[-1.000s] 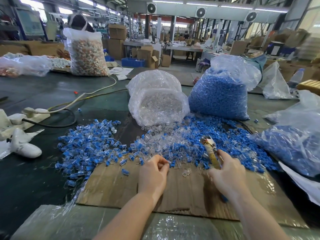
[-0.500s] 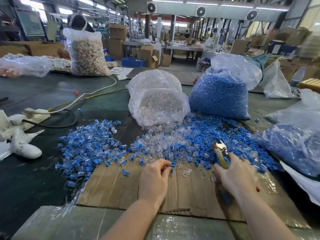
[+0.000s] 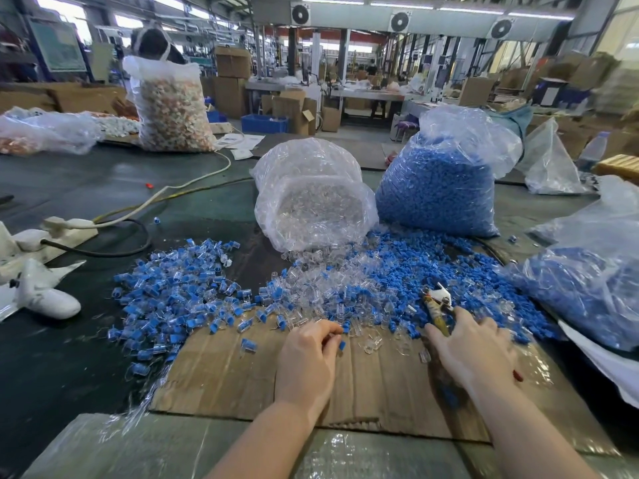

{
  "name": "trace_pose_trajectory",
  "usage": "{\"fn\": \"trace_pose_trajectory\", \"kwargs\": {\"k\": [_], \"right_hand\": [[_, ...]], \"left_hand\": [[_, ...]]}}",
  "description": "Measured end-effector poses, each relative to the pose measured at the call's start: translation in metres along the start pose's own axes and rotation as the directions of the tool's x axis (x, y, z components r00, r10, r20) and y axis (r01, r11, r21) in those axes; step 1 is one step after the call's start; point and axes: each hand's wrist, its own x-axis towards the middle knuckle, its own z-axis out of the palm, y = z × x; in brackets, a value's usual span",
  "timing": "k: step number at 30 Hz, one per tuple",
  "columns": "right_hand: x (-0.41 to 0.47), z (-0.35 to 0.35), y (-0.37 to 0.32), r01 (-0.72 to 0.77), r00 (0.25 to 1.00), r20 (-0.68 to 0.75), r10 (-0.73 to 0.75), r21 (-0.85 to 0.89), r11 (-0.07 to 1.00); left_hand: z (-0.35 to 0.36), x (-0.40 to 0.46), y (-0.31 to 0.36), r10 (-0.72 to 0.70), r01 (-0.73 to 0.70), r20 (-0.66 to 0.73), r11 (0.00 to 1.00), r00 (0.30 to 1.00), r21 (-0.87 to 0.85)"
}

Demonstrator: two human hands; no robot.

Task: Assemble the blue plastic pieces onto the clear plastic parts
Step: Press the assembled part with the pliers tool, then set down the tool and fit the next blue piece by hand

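My left hand [image 3: 307, 361] rests on the cardboard sheet [image 3: 221, 378] and pinches a small clear part with a blue piece [image 3: 341, 345] at its fingertips. My right hand [image 3: 473, 350] grips a yellow-handled tool [image 3: 437, 311] whose tip points into the heap of loose blue pieces [image 3: 442, 274]. Loose clear parts [image 3: 321, 292] lie mixed between the hands and the bags. A heap of assembled blue-and-clear parts [image 3: 173, 288] lies to the left.
A clear bag of clear parts [image 3: 311, 198] and a bag of blue pieces [image 3: 439, 181] stand behind the heaps. Another bag of blue parts [image 3: 594, 281] lies at the right. A power strip with cables [image 3: 69, 226] and white plastic wrap [image 3: 41, 295] lie at the left.
My right hand has moved with the tool down and to the right, into the blue heap. My left hand has slid slightly forward and now shows a blue piece at its fingertips.
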Motion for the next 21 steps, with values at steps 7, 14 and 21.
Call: {"fn": "trace_pose_trajectory", "kwargs": {"k": [7, 14, 21], "right_hand": [[-0.016, -0.004, -0.011, 0.104, 0.979, -0.180, -0.098, 0.024, 0.994], [-0.043, 0.010, -0.038, 0.424, 0.860, -0.397, -0.322, 0.203, 0.882], [-0.053, 0.028, -0.050, 0.570, 0.763, -0.497, -0.413, 0.217, 0.792]], "left_hand": [[0.002, 0.000, -0.002, -0.011, 0.011, 0.010, 1.000, 1.000, -0.002], [0.001, -0.001, 0.000, -0.037, 0.037, 0.001, 0.999, 0.999, -0.008], [-0.006, 0.003, 0.002, -0.093, 0.090, -0.030, 0.993, 0.995, -0.072]]}}
